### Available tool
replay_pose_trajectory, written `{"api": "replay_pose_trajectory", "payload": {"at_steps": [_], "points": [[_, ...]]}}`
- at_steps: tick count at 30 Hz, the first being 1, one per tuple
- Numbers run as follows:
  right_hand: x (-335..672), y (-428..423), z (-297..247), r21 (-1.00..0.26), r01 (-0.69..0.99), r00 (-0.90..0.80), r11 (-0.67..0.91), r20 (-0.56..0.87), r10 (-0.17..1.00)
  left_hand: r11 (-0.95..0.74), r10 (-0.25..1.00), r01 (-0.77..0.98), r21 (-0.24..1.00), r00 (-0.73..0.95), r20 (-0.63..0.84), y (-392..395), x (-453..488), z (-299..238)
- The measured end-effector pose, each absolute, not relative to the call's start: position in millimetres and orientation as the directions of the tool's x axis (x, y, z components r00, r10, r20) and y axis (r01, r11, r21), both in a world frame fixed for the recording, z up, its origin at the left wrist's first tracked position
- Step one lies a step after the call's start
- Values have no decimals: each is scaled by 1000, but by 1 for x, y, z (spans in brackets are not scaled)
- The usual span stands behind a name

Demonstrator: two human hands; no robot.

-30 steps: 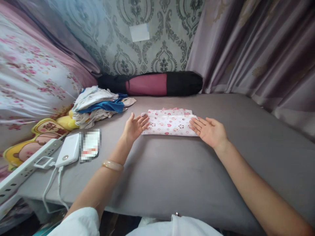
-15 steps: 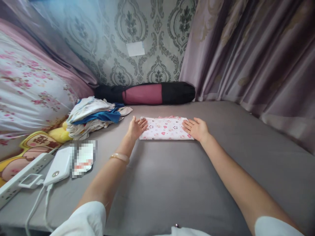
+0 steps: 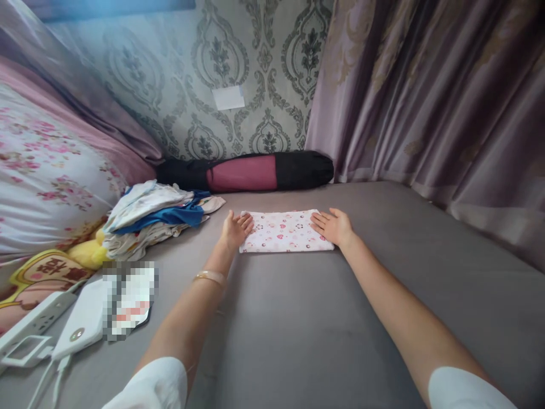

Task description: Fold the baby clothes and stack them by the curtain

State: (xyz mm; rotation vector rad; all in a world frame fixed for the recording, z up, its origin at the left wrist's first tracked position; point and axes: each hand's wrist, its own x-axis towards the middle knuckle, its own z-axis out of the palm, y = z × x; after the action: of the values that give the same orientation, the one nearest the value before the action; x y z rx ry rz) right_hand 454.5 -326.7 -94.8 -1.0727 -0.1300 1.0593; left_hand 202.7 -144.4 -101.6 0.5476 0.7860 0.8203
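Note:
A folded white cloth [image 3: 283,232] with a pink and red print of hearts and small figures lies as a flat rectangle on the grey bed sheet. At its left end is my left hand [image 3: 237,228], fingers stretched out and touching the edge; a pale bangle [image 3: 210,276] circles that wrist. My right hand [image 3: 334,226] rests at the opposite end, its fingers extended over the cloth's surface. Neither hand is closed around the fabric.
Left of the cloth sits a pile of clothes [image 3: 155,207] beside a floral pillow [image 3: 55,182]. A white power bank [image 3: 87,309], a power strip [image 3: 36,321] and a blurred-out phone [image 3: 134,301] lie nearer. A long black and maroon bag [image 3: 242,172] lies along the wall. Curtains [image 3: 426,113] hang at right.
The view has tilted slightly upward, so the scene sits lower. Both hands stay open at the cloth's ends, and the pink fabric showing behind its far edge is now less visible.

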Motion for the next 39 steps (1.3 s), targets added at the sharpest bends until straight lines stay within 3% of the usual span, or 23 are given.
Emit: {"api": "replay_pose_trajectory", "payload": {"at_steps": [12,21,26,29,32,34,35,37,39], "points": [[460,-318,-111,-684,-720,516,118,-414,750,599,800,-521,608,407,-440,-138,206,-119],[458,-317,-113,-702,-700,551,130,-416,724,571,820,-504,648,387,-422,-140,208,-120],[451,-314,-110,-768,-630,610,114,-400,684,508,858,-453,732,334,-389,-146,212,-118],[442,-309,-109,-887,-459,689,44,-325,648,411,905,-373,832,277,-322,-154,218,-116],[429,-300,-111,-956,-292,726,4,-219,652,200,950,-240,950,287,-127,-167,225,-116],[416,-293,-114,-998,5,707,-67,-44,705,52,930,-166,985,368,13,-178,232,-117],[409,-290,-115,-967,230,652,-107,72,755,0,904,-145,989,422,62,-183,236,-118],[395,-286,-120,-756,641,454,-134,233,860,-80,844,-113,990,521,127,-193,244,-120],[383,-282,-124,-522,844,296,-127,255,920,-181,791,-48,982,587,175,-201,252,-123]]}}
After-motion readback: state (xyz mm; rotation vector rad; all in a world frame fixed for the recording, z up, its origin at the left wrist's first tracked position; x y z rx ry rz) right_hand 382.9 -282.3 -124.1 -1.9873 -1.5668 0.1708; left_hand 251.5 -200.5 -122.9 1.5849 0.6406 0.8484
